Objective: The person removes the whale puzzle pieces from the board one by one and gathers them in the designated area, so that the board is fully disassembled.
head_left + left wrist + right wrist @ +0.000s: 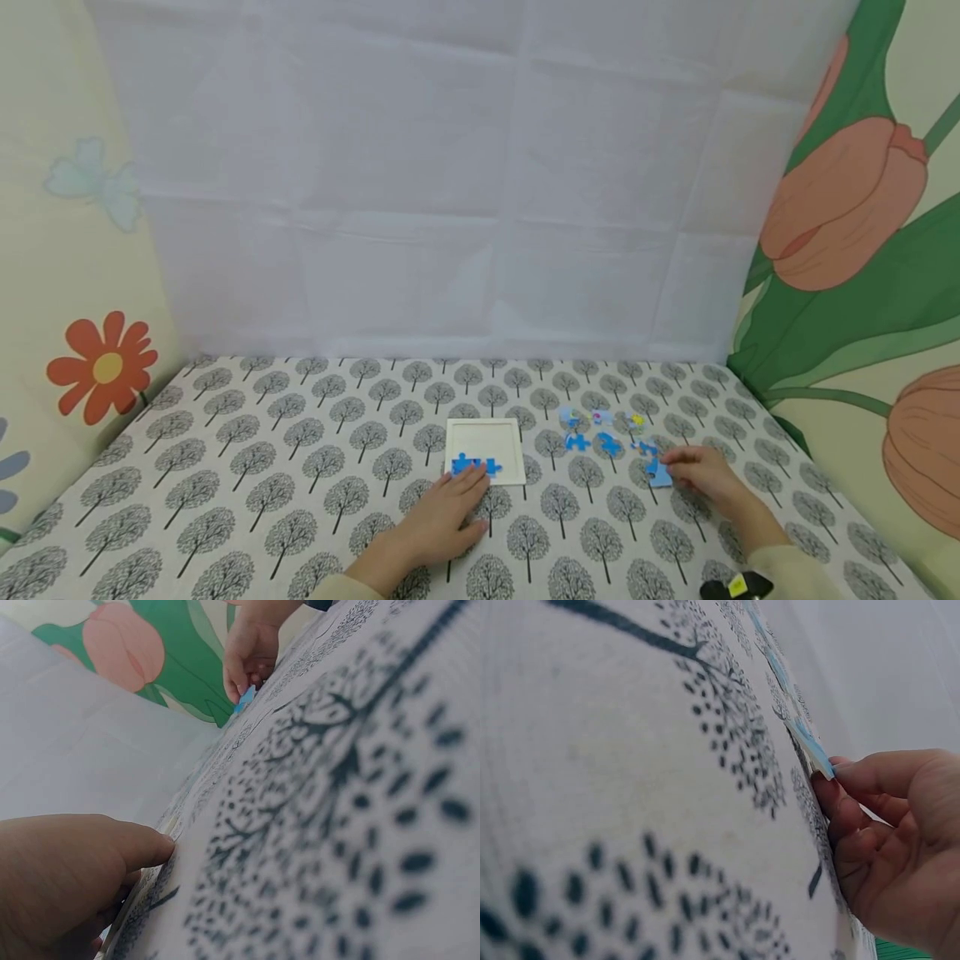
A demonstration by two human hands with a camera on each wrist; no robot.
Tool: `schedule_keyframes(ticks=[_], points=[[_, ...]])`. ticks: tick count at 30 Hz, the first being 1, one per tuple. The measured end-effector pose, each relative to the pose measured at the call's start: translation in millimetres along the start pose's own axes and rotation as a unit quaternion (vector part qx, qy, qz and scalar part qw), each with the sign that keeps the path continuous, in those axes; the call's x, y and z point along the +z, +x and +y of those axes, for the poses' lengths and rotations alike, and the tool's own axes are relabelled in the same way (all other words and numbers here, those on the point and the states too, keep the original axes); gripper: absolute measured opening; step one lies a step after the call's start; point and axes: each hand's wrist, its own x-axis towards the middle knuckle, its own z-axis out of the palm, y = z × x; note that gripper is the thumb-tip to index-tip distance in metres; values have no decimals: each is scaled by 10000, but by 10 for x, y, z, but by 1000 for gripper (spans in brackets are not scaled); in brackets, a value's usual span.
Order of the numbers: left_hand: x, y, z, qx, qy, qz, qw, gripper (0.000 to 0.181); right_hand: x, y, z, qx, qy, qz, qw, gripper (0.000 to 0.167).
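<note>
A square white puzzle tray (519, 458) lies on the cloth, with joined blue jigsaw pieces (461, 463) along its near side. My left hand (444, 515) rests flat there, its extended fingertips on the near edge and partly covering those pieces. To the right, my right hand (708, 479) pinches a light blue jigsaw piece (661, 477) between thumb and fingers. The right wrist view shows that piece (814, 752) tilted, its edge raised off the cloth. What lies under my left fingers is hidden.
Several loose jigsaw pieces lie between the tray and my right hand, among them a blue piece (609, 444) and a yellow-marked one (637, 420). A tree-print cloth (300, 492) covers the table. Behind it hangs a white sheet (390, 183). A black object (716, 590) sits by my right sleeve.
</note>
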Motion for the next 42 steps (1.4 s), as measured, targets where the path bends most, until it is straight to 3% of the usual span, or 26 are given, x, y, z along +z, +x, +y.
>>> schedule_keyframes(ticks=[8,36,42], points=[[-12,21,21,-267,88,-192,9994,53,-13,-6,-4,-165,-15,-112,9998,14],[-28,31,49,-346,62,-265,9990,54,-18,-18,-24,44,-40,53,10000,16],[-30,29,41,-467,-148,-225,9985,53,-26,-31,-40,-19,86,60,9999,20]])
